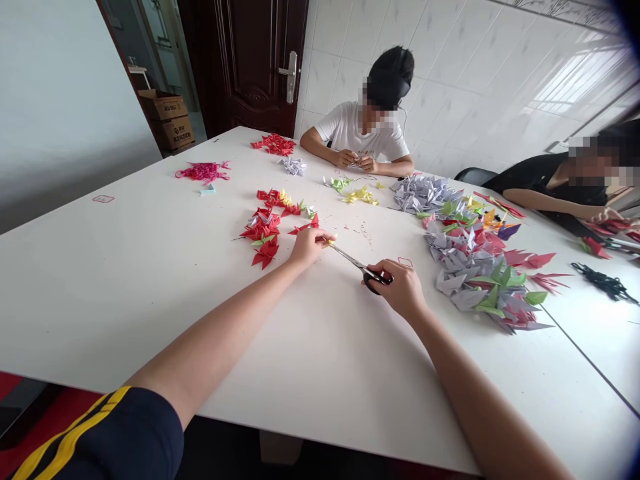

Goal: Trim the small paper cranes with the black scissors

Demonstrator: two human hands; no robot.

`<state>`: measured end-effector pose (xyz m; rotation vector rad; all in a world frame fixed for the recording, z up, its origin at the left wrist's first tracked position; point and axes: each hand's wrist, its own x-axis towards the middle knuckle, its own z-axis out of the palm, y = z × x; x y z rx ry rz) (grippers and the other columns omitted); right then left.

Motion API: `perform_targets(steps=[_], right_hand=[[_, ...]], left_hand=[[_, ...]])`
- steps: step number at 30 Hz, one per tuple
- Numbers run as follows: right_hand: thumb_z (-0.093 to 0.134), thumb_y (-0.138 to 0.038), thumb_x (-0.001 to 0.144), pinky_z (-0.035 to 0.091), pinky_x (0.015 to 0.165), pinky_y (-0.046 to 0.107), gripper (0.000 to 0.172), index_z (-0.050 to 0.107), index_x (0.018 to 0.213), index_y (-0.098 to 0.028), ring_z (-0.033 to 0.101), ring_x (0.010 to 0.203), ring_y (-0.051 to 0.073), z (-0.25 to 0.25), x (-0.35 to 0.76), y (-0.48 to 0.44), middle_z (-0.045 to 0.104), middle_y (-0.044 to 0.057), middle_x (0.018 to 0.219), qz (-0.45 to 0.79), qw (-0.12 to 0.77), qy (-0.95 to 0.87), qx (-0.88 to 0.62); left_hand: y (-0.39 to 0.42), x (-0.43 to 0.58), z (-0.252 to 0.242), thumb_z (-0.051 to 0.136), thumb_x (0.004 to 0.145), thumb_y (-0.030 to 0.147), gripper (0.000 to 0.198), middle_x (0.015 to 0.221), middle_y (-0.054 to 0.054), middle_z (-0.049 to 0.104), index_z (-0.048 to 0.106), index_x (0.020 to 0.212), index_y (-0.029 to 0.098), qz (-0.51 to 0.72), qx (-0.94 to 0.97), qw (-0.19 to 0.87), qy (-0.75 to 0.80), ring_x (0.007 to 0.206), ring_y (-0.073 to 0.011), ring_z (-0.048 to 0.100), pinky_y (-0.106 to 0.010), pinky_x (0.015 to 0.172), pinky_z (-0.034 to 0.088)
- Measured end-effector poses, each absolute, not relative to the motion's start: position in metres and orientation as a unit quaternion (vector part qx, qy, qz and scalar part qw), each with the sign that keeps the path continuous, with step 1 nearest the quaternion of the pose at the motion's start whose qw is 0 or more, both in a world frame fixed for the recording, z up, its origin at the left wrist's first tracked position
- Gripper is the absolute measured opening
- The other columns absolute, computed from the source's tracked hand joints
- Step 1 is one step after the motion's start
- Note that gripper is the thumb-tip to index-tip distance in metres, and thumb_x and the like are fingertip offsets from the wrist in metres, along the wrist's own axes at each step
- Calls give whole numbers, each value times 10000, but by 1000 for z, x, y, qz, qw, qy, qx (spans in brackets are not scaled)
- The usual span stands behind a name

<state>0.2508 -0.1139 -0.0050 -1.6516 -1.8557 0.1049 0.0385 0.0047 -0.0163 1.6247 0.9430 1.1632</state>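
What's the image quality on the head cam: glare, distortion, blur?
Head view: wide-angle distortion bends the wall tiles and stretches the left forearm; bright glare whitens the upper-right tiles; the right corners darken; the scissors and right hand look sharp, with no clear motion blur.

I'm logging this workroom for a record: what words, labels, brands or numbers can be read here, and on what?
Cardboard boxes by the doorway: dark printing on their sides, too small and blurred to read.
Small red-outlined rectangles on the white table: too small to tell whether they hold any writing.
No other readable text shows.
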Motion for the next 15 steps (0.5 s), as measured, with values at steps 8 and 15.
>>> perform_targets(steps=[8, 15], right_hand=[[638, -301, 719, 404, 603, 291, 121, 700, 803, -241, 555, 604, 163, -4, 252, -114, 674, 15, 747, 22, 318, -711, -627], [604, -258, 737, 423, 634, 297, 107, 671, 817, -235, 583, 663, 172, -9, 252, -112, 686, 22, 792, -11, 338, -721, -605]], left_hand=[[6, 39, -17, 601, 752, 46, 189, 903, -62, 725, 738, 824, 154, 466, 668, 434, 385, 823, -158, 664, -326, 831, 555], [3, 39, -12, 677, 722, 91, 113, 870, -55, 731, 732, 798, 154, 470, 651, 440, 403, 809, -163, 675, -328, 849, 554]])
